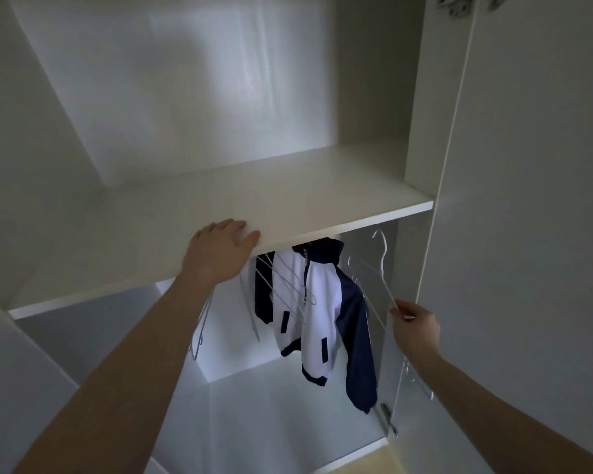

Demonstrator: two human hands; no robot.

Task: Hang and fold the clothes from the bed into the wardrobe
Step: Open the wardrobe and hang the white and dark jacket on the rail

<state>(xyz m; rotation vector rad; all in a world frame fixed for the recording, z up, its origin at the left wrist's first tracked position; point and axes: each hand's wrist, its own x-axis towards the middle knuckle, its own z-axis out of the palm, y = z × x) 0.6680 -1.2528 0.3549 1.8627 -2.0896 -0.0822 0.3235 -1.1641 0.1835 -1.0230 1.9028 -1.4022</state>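
Observation:
I face the open white wardrobe. My left hand [220, 249] rests on the front edge of its shelf [288, 203], fingers flat on top. My right hand [413, 325] pinches the lower end of an empty white hanger [377, 278] at the right of the hanging space, its hook up near the shelf's underside. A white and navy jacket [319, 313] hangs below the shelf, just left of that hanger. The rail is hidden behind the shelf.
Several empty white hangers [285, 285] hang left of and in front of the jacket, and more [199, 333] show behind my left forearm. The open wardrobe door [528, 200] stands at the right. The wardrobe floor [281, 422] lies below.

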